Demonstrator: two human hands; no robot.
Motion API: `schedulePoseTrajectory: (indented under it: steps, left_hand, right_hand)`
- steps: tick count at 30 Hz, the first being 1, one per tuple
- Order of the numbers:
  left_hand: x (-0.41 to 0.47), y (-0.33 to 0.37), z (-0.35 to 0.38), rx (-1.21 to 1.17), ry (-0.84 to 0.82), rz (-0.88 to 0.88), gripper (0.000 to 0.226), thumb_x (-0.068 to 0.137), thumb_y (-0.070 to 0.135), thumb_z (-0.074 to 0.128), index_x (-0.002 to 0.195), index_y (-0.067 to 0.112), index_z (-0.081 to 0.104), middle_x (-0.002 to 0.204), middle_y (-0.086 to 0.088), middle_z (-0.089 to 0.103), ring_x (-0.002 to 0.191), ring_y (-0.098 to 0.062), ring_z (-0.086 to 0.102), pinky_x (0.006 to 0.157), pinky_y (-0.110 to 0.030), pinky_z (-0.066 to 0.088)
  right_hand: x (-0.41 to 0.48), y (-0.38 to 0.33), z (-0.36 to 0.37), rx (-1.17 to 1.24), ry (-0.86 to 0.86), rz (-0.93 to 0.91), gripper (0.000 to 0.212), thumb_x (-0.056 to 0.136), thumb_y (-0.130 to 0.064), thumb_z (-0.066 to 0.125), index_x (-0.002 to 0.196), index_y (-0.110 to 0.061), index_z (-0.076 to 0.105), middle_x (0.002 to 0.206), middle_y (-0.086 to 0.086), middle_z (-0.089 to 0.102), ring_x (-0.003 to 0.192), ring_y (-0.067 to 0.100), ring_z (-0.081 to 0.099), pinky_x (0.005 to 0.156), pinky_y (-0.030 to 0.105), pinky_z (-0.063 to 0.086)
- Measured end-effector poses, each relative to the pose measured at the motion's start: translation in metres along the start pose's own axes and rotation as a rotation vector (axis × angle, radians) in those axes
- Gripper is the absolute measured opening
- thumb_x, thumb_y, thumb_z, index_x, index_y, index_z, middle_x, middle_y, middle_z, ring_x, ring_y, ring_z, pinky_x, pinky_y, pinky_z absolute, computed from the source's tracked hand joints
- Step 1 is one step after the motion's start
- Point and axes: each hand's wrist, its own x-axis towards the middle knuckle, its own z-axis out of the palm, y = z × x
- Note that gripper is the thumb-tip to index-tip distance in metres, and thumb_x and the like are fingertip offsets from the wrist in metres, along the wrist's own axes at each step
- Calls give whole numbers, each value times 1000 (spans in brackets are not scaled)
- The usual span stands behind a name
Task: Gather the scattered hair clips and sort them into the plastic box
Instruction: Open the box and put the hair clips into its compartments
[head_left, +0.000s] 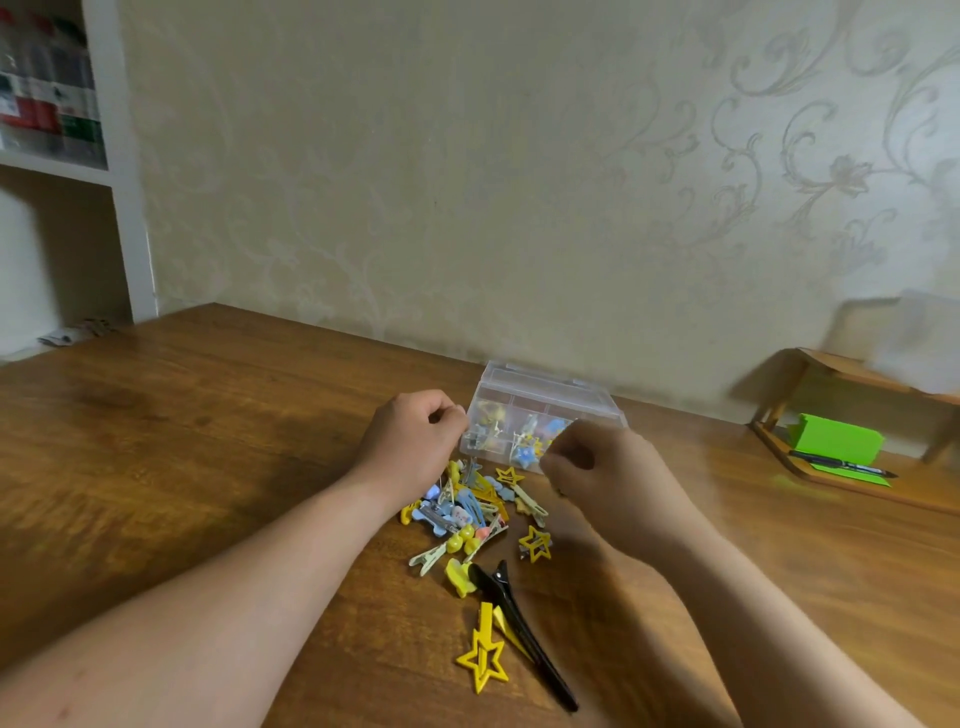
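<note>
A clear plastic box with compartments stands near the wall, with several small clips inside. In front of it lies a pile of yellow, blue and cream hair clips. Apart from the pile lie a yellow star clip, a long black clip and a large yellow star clip. My left hand has its fingers curled against the box's front left corner. My right hand, blurred, has curled fingers at the box's front right. Whether either hand holds anything is hidden.
The wooden table runs up to the wallpapered wall. A small wooden rack at the right holds a green block and a pen. A white shelf unit stands at the far left.
</note>
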Motion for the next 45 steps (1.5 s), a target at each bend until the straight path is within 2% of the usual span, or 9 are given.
schedulePoseTrajectory:
  steps: [2, 7, 11, 14, 21, 28, 36, 40, 45]
  left_hand:
    - [0, 0, 0, 6, -4, 2, 29, 102, 31, 58, 85, 15, 75, 81, -10, 73, 58, -11, 53, 60, -32, 44]
    - [2, -1, 0, 6, -2, 1, 29, 102, 29, 59, 85, 11, 75, 79, -10, 72, 52, -7, 49, 58, -32, 43]
    - [2, -1, 1, 9, -1, -1, 29, 102, 30, 60, 82, 15, 75, 77, -7, 72, 57, -9, 52, 60, -33, 44]
    - [2, 1, 1, 5, 13, -6, 29, 101, 29, 61, 81, 14, 75, 77, -7, 72, 56, -9, 51, 61, -34, 43]
    - [-1, 5, 0, 5, 14, -12, 30, 103, 27, 60, 80, 16, 75, 77, -6, 73, 47, -4, 47, 55, -30, 40]
    - [0, 4, 0, 2, 15, -20, 29, 104, 29, 59, 83, 16, 76, 79, -6, 73, 54, -6, 51, 60, -32, 43]
    - [0, 2, 0, -21, 23, -6, 30, 104, 26, 59, 82, 15, 76, 78, -7, 73, 48, -2, 47, 56, -30, 41]
    - [2, -1, 1, -33, 21, -8, 30, 103, 28, 59, 83, 12, 75, 78, -11, 72, 48, -4, 45, 57, -31, 42]
    - [3, -2, 2, -32, 29, -8, 30, 103, 28, 60, 81, 12, 73, 74, -10, 70, 46, -4, 44, 54, -26, 36]
  right_hand:
    - [-5, 6, 9, 37, -29, 28, 9, 97, -34, 68, 90, -30, 70, 80, -11, 72, 70, 3, 65, 65, 27, 53]
    - [-10, 16, 18, 55, -71, 31, 12, 96, -44, 70, 94, -32, 67, 83, -12, 70, 73, 0, 65, 66, 22, 53]
    - [-6, 15, 22, -35, -154, 23, 27, 89, -61, 72, 95, -35, 67, 88, -15, 70, 77, 1, 64, 63, 24, 50]
    - [-2, 14, 22, -100, -155, 16, 17, 94, -52, 71, 95, -36, 65, 86, -16, 64, 75, -1, 59, 58, 19, 38]
    - [-7, 18, 19, -136, -141, -6, 7, 100, -40, 67, 103, -34, 68, 87, -17, 62, 75, -1, 58, 58, 16, 39]
    - [-8, 15, 13, -292, -161, -33, 4, 97, -32, 62, 96, -30, 66, 89, -10, 66, 79, 9, 62, 68, 28, 55]
    - [-6, 19, 4, -29, -92, 40, 8, 95, -27, 68, 88, -29, 65, 82, -6, 70, 74, 9, 66, 61, 25, 51]
    - [0, 17, -6, 233, 34, 79, 11, 93, -25, 76, 83, -23, 73, 76, 0, 73, 67, 13, 65, 64, 35, 54]
    - [33, 10, -21, 354, 119, 151, 7, 93, -21, 78, 92, -18, 73, 78, 2, 77, 69, 16, 70, 60, 30, 51]
